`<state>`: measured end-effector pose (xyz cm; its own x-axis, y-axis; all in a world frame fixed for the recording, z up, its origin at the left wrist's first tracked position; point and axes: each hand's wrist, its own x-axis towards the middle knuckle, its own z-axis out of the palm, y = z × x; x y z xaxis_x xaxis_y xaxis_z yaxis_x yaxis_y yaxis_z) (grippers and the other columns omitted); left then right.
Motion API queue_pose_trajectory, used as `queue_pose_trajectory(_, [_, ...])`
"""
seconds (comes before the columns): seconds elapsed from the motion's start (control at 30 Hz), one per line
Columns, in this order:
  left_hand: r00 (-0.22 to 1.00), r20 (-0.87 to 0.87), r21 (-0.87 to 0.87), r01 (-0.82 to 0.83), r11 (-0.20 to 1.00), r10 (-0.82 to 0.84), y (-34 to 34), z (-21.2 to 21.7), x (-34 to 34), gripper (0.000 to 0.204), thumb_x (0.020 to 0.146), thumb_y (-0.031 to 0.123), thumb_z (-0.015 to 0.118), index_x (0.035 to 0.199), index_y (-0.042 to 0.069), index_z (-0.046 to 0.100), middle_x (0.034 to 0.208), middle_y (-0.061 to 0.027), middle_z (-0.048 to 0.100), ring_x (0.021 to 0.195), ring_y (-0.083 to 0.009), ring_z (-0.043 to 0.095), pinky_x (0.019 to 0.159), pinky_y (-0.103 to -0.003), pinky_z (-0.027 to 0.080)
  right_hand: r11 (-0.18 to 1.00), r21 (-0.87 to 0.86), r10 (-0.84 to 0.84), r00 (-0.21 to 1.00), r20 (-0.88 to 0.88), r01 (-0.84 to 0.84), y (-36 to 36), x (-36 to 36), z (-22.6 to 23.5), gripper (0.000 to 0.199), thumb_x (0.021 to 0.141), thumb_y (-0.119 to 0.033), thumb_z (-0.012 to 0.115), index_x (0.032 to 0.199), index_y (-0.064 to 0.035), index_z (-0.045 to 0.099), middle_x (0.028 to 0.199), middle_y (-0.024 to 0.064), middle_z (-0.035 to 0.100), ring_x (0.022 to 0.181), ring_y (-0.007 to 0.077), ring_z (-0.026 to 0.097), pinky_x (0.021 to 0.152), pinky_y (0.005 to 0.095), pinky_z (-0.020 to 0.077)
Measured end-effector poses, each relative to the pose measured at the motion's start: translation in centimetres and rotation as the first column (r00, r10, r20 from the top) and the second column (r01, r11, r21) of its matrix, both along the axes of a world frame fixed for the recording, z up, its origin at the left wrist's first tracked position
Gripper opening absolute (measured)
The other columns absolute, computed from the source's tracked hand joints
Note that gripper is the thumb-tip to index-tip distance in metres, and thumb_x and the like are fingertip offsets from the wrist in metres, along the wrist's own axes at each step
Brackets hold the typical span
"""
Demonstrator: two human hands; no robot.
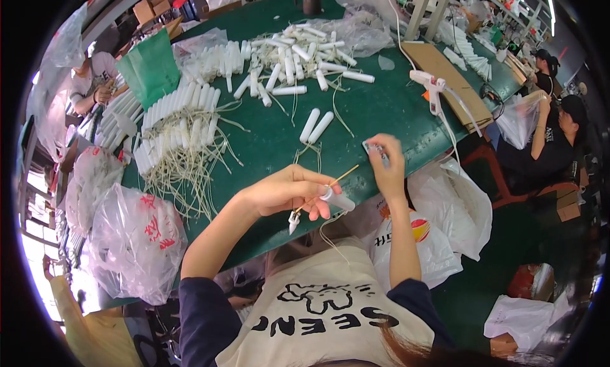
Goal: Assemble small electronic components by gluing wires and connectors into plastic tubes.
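Above the table's near edge, my left hand (295, 189) is closed round a white plastic tube (338, 200) and a thin wooden stick (346, 173). A small white pointed piece (293, 223) hangs just under those fingers, and a pale wire (328, 239) trails below the tube. Further right, my right hand (387, 160) is slightly blurred; its fingers close on a small greyish item (370, 148) at the table surface, whose kind I cannot tell. Two white tubes with wires (316, 127) lie on the green table (267, 129) beyond my hands.
A heap of white wired tubes (295, 59) covers the far middle; stacked rows (181, 116) lie to the left. A white hot glue gun (432, 87) rests by a cardboard sheet (448, 81). Plastic bags (136, 243) crowd the table's sides. Other people (540, 129) sit nearby.
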<state>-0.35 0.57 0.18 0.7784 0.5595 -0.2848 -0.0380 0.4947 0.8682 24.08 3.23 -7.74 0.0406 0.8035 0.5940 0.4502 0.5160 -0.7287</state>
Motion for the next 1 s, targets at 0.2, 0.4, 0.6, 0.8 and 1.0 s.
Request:
queue_pose_trajectory(0.2, [1.0, 0.013, 0.021, -0.023, 1.0, 0.023, 0.0, 0.1, 0.0, 0.026, 0.088, 0.015, 0.056, 0.108, -0.002, 0.06, 0.078, -0.0148, 0.067, 0.068, -0.016, 0.066, 0.062, -0.024, 0.052, 0.739, -0.289, 0.593, 0.791, -0.151, -0.609, -5.8, -2.5, 3.1, 0.033, 0.079, -0.01, 0.067, 0.109, 0.0012, 0.06, 0.1, 0.0091, 0.063, 0.085, 0.015, 0.06, 0.074, 0.0281, 0.0472])
queue_pose_trajectory(0.4, [0.923, -0.287, 0.376, -0.139, 0.916, 0.258, 0.9, 0.9, -1.8, 0.028, 0.093, 0.015, 0.054, 0.115, -0.003, 0.056, 0.086, -0.0101, 0.069, 0.071, -0.0079, 0.064, 0.058, -0.02, 0.049, 0.793, -0.386, 0.427, 0.882, -0.2, -0.471, -6.6, -1.9, 2.5, 0.022, 0.081, -0.002, 0.063, 0.102, 0.0017, 0.061, 0.077, 0.0047, 0.062, 0.062, 0.009, 0.058, 0.057, 0.0228, 0.046])
queue_pose_trajectory(0.6, [0.554, -0.452, 0.795, -0.104, 0.597, 0.699, 5.4, -4.6, -4.6, 0.019, 0.083, 0.014, 0.062, 0.09, -0.003, 0.067, 0.077, -0.0091, 0.068, 0.068, -0.0146, 0.066, 0.063, -0.027, 0.052, 0.903, -0.289, 0.289, 0.948, -0.137, -0.317, -7.9, -1.8, 3.3, 0.02, 0.081, -0.003, 0.065, 0.1, 0.0016, 0.06, 0.076, -0.0002, 0.057, 0.059, 0.0037, 0.045, 0.05, 0.0184, 0.0353])
queue_pose_trajectory(0.8, [0.335, -0.447, 0.893, 0.121, 0.433, 0.829, 5.1, -6.1, -3.9, 0.018, 0.079, 0.017, 0.065, 0.088, 0.001, 0.068, 0.082, -0.0132, 0.068, 0.07, -0.0265, 0.065, 0.065, -0.035, 0.051, 0.966, -0.157, 0.2, 0.978, -0.054, -0.206, -9.4, -2.6, 5.4, 0.019, 0.083, -0.003, 0.062, 0.101, 0.0013, 0.059, 0.077, 0.0014, 0.056, 0.057, 0.0067, 0.043, 0.048, 0.0214, 0.0333])
queue_pose_trajectory(1.0, [0.586, -0.182, 0.983, 0.141, 0.121, 0.79, 0.9, -1.1, 0.0, 0.024, 0.087, 0.023, 0.061, 0.092, 0.0, 0.066, 0.096, -0.0138, 0.067, 0.085, -0.024, 0.064, 0.073, -0.034, 0.049, 0.957, -0.18, 0.252, 0.957, 0.141, -0.225, -9.9, -2.9, 6.3, 0.023, 0.08, -0.001, 0.063, 0.103, -0.0007, 0.06, 0.074, 0.007, 0.055, 0.055, 0.0135, 0.047, 0.049, 0.0256, 0.0365])
